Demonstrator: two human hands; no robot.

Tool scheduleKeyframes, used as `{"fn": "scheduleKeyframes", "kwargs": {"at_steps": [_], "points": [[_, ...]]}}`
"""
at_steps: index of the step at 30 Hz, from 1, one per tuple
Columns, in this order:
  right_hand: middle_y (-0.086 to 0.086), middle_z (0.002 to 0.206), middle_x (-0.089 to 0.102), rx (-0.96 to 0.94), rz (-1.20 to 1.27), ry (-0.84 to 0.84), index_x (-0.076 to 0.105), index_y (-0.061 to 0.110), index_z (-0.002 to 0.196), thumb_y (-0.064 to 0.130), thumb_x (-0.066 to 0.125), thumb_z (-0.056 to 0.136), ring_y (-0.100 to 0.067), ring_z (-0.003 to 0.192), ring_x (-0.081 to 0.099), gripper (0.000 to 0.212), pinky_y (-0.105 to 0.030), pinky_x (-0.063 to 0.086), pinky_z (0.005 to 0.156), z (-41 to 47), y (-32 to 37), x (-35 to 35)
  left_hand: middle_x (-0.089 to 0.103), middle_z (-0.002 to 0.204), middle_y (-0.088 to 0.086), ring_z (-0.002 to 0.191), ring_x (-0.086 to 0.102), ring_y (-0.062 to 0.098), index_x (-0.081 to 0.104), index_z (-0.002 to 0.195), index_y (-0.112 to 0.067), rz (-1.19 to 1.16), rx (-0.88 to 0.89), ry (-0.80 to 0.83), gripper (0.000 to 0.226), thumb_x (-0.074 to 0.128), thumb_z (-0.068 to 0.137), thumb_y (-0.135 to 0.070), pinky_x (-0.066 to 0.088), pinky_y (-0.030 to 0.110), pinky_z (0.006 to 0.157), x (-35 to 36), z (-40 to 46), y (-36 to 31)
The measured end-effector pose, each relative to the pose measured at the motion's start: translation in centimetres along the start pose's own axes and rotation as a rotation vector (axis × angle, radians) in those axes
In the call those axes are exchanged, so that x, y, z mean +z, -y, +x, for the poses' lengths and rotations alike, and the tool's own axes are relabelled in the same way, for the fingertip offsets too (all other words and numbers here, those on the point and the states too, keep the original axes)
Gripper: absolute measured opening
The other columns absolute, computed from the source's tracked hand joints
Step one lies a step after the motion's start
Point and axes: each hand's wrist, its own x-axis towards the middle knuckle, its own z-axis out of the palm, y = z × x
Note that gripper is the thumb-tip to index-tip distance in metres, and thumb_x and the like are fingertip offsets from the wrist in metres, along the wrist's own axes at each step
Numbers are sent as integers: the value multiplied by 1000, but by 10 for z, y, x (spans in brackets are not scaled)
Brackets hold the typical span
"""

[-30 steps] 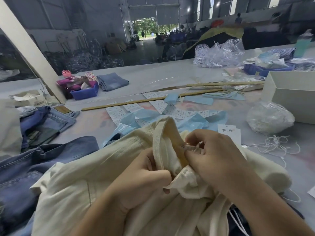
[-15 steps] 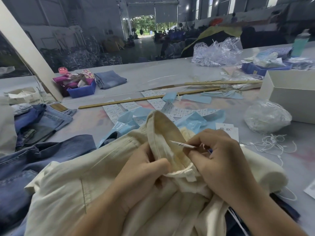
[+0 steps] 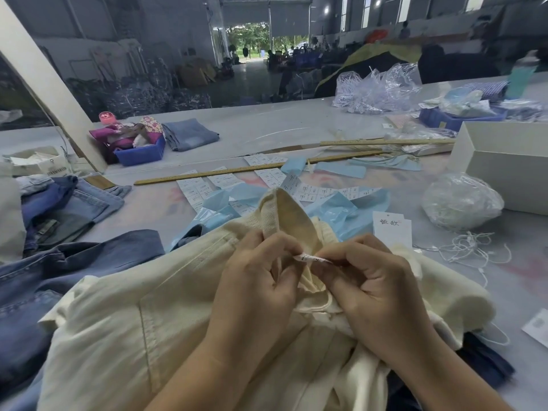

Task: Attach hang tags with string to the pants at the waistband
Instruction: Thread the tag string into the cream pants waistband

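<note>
1. At the near middle of the tabletop (image 3: 267, 126), cream pants (image 3: 142, 307) lie bunched, with the waistband (image 3: 284, 215) raised into a peak just beyond the hands.
2. The left hand (image 3: 255, 289) has its fingers curled, and its grip pinches one end of a small white printed tag (image 3: 311, 258) against the waistband fabric.
3. The right hand (image 3: 373, 289) is curled as well; its grip pinches the other end of that tag, so the tag spans the gap between the two hands.
4. A white hang tag (image 3: 391, 229) with dark characters lies just right of the waistband, beside a loose tangle of white strings (image 3: 471, 247).
5. Further right sits a clear bag (image 3: 462, 200) near a white box (image 3: 510, 164).
6. Blue denim (image 3: 44, 280) lies at the near left, touching the pants.
7. Beyond the waistband are sheets of printed labels (image 3: 314, 191), light blue plastic (image 3: 347, 209) and a long wooden ruler (image 3: 237, 172).
</note>
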Motion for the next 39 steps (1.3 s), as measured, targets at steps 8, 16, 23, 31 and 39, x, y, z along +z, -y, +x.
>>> {"fn": "scheduleKeyframes", "kwargs": {"at_steps": [8, 16, 23, 31, 39], "points": [[-3, 76, 71, 377, 557, 108, 72, 21, 86, 27, 66, 80, -12, 70, 66, 10, -18, 50, 62, 8, -4, -8, 49, 82, -24, 69, 53, 1, 70, 85, -32, -210, 30, 43, 21, 65, 78, -13, 36, 5, 62, 0, 0, -3], [-5, 76, 70, 440, 667, 114, 67, 26, 83, 12, 73, 68, -15, 69, 64, 21, -23, 52, 61, 7, -10, -10, 54, 82, -26, 79, 56, 1, 71, 74, -29, -320, -104, 171, 22, 60, 70, -11, 48, 18, 69, -3, 2, -4], [-3, 76, 69, 409, 653, 113, 64, 28, 78, 11, 73, 69, -14, 71, 64, 22, -23, 52, 62, 6, -15, -7, 55, 82, -24, 72, 55, 1, 73, 74, -28, -322, -126, 219, 11, 66, 72, -20, 39, 8, 64, -6, 2, -4], [-4, 74, 68, 373, 539, 109, 61, 24, 75, 15, 74, 69, -16, 69, 62, 16, -30, 51, 65, 4, -16, -9, 54, 77, -21, 60, 49, -1, 73, 73, -31, -354, -187, 239, 12, 65, 64, -30, 37, 11, 59, -6, 2, -2], [6, 66, 65, 418, 152, 172, 62, 23, 75, 10, 72, 78, -5, 60, 57, 17, -22, 47, 62, 16, -16, -11, 59, 74, -10, 67, 53, 2, 68, 74, -34, -177, -202, 321, 14, 55, 69, -36, 40, 18, 61, -2, 14, -1]]}}
